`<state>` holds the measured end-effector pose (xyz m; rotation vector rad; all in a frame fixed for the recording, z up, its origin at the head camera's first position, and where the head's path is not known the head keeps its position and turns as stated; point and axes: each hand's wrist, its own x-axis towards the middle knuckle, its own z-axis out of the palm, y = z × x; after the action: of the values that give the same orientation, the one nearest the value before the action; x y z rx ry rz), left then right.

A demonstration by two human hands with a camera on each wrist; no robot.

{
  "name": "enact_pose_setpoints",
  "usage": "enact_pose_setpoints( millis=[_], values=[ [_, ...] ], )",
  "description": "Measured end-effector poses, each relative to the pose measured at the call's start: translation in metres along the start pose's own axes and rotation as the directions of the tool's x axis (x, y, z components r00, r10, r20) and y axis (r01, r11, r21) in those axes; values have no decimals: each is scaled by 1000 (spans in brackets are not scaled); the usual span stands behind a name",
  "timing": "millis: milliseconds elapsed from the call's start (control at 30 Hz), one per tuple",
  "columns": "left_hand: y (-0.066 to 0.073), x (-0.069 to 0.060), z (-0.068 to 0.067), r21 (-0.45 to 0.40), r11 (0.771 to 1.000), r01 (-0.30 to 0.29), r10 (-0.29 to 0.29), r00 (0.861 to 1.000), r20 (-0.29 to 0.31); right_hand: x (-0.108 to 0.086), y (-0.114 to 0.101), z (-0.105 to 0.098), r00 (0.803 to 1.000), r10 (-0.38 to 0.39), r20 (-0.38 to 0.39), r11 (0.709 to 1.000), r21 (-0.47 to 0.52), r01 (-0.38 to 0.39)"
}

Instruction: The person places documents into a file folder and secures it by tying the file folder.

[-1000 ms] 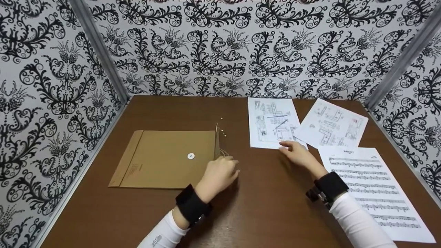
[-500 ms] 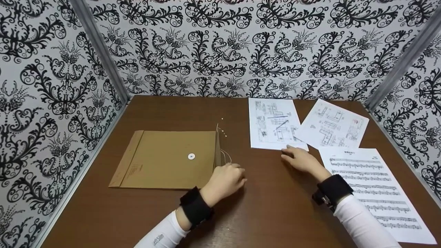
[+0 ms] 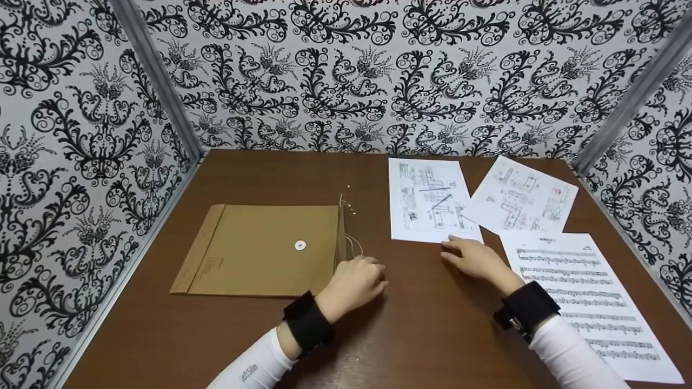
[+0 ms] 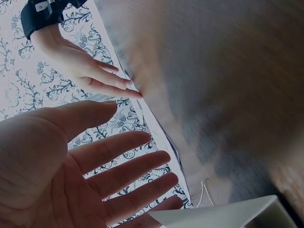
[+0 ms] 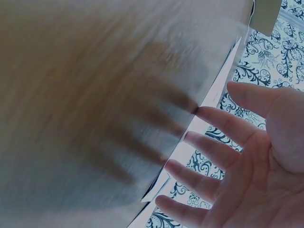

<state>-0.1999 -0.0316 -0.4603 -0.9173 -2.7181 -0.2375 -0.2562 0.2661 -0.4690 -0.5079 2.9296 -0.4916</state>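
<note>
- While the right hand touches its near edge, fingers extended and apart, the technical drawing lies on the table, lettering too small to read.
- Left hand: fingers apart, gripping nothing, beside the kraft envelope; contact unclear, red print illegible.
- Left sleeve: "Slim" readable.
- Right sleeve hides part of the sheet music.

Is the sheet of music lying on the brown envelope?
No, the sheet of music lies on the right side of the table, apart from the brown envelope on the left.
</note>
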Motion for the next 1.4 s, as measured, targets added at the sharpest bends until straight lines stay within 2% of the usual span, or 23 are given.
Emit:
enact_pose_setpoints(
  millis=[233, 633, 967, 1200, 1400],
  values=[
    [0, 0, 0, 54, 998, -13, 14, 1000, -11, -13, -8, 2, 1000, -21, 2, 1000, -9, 21],
    [-4, 9, 8, 30, 1000, -3, 0, 996, 94, -38, -16, 6, 998, -65, -5, 996, -61, 64],
    [-6, 17, 17, 42, 999, 8, -15, 985, 172, -58, -27, 8, 996, -93, 7, 992, -90, 93],
    [-6, 16, 18, 39, 999, -33, 27, 988, 150, -67, -32, 4, 994, -69, 86, 995, -63, 75],
    [-7, 18, 21, 53, 997, -47, 40, 990, 135, -73, -36, 2, 989, -53, 137, 996, -65, 63]
  ],
)
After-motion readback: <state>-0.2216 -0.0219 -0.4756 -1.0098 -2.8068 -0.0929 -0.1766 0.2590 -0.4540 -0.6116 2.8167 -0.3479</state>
